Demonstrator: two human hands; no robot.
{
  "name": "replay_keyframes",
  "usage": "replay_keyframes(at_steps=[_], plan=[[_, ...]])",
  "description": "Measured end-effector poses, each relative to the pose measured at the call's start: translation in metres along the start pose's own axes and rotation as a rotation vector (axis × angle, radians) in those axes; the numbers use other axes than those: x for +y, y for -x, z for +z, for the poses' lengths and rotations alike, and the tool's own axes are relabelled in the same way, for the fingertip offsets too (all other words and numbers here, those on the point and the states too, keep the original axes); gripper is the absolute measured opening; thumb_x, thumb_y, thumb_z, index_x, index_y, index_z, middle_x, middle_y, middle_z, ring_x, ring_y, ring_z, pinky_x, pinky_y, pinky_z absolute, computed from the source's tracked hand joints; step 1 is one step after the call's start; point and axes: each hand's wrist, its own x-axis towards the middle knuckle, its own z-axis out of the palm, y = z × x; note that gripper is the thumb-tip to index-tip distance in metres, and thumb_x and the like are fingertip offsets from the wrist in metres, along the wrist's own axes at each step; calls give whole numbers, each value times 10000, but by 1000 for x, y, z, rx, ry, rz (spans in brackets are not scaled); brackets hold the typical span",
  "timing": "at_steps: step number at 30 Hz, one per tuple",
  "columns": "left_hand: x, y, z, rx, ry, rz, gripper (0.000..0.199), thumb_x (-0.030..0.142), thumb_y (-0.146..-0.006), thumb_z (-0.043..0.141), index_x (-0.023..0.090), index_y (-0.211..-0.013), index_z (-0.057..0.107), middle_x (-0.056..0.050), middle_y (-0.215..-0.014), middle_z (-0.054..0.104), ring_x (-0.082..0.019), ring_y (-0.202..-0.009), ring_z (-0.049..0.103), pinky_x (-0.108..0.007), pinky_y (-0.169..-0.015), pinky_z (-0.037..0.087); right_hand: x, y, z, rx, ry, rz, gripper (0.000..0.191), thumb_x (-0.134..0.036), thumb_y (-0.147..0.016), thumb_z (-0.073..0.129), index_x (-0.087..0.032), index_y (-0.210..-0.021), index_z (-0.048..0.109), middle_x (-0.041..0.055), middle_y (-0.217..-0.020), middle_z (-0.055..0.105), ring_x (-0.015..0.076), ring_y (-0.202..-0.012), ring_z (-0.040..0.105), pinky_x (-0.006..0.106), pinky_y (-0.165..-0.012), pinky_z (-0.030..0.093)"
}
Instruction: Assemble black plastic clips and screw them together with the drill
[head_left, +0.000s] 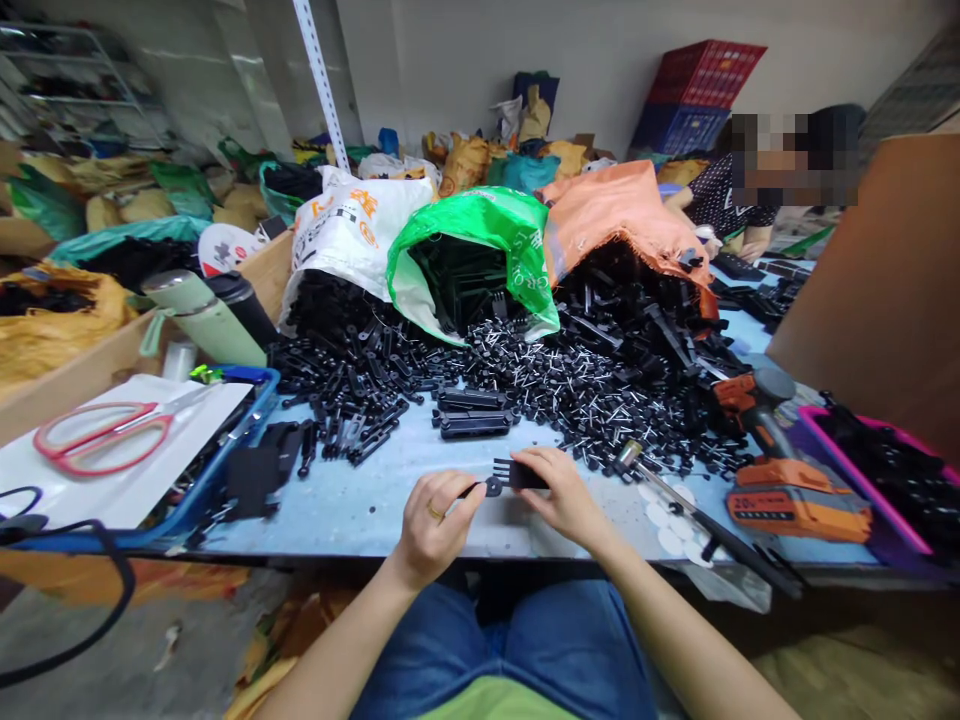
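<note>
Head: your left hand [437,525] is pinching a ringed part [493,487], right hand [561,495] a likely light, stiff fork [523,475] by its base.

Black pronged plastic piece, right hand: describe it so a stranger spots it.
Find the light-blue worktable, then its near edge. There, the person's bare right hand holds the black plastic piece. Its parallel prongs set it apart from the round-ended black part in the left hand.

Gold ring [435,511], blue jeans [581,635], lime-green top [495,700]
</note>
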Motion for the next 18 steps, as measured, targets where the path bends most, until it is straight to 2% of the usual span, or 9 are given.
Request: replay_keyframes(at_steps=[2,4,6,8,10,13,16,17,18], plan=[[4,0,6,-39,7,16,358,39,-770,587,214,-1081,566,-61,-919,640,-178,-894,598,-327,-772,489,-9,4,-1,-10,-18,8,437,-263,-824,553,-262,-1256,486,86,-1254,499,245,-1150,449,464,-993,336],[13,-3,16,-84,67,22,357,40,-778,578,196,-1097,546,-69,-918,636,-182,-889,597,-331,-769,491,-22,10,-2,-55,-163,-8,432,-282,-852,527,-256,-1278,459,71,-1246,516,202,-1116,492,386,-965,394],[24,-6,27,-99,126,13,360,57,-777,589,181,-1110,529,-85,-942,626,-200,-925,587,-354,-794,487,-29,16,-8,-87,-274,-44,349,-287,-865,518,-252,-1212,518,43,-1120,604,160,-1005,565,307,-886,457],[33,-8,37,-84,149,-26,418,107,-757,638,162,-1148,501,-119,-1014,605,-245,-1009,557,-410,-844,466,-22,24,-28,10,-236,-33,242,-285,-861,524,-242,-1087,597,27,-992,654,149,-920,597,283,-836,477],[37,-9,43,-78,151,-78,509,166,-736,674,148,-1200,466,-151,-1092,574,-283,-1073,521,-455,-885,437,1,42,-71,280,-48,87,196,-297,-852,527,-227,-1003,632,34,-955,662,155,-892,602,292,-825,473],[33,-5,45,-106,147,-113,444,179,-756,651,175,-1174,502,-140,-1111,566,-276,-1050,533,-450,-893,431,50,90,-174,851,365,403,270,-367,-831,523,-189,-1000,636,61,-954,656,166,-852,596,309,-803,464],[27,3,44,-155,144,-97,278,146,-776,610,199,-1047,579,-115,-1056,589,-257,-989,558,-428,-875,443,99,143,-282,1086,527,550,389,-340,-849,466,-69,-1103,579,179,-1081,592,220,-967,540,391,-886,382],[26,5,45,-171,149,-89,249,139,-779,601,200,-1021,589,-112,-1039,594,-253,-974,563,-421,-867,447,115,157,-310,1129,675,679,387,-339,-840,469,-70,-1093,586,176,-1067,599,215,-950,540,378,-879,376],[26,6,45,-185,157,-82,233,136,-782,594,200,-1006,594,-110,-1026,597,-251,-964,566,-415,-860,450,129,169,-333,1111,770,791,384,-332,-835,469,-77,-1096,589,175,-1074,598,212,-953,536,373,-876,366]])
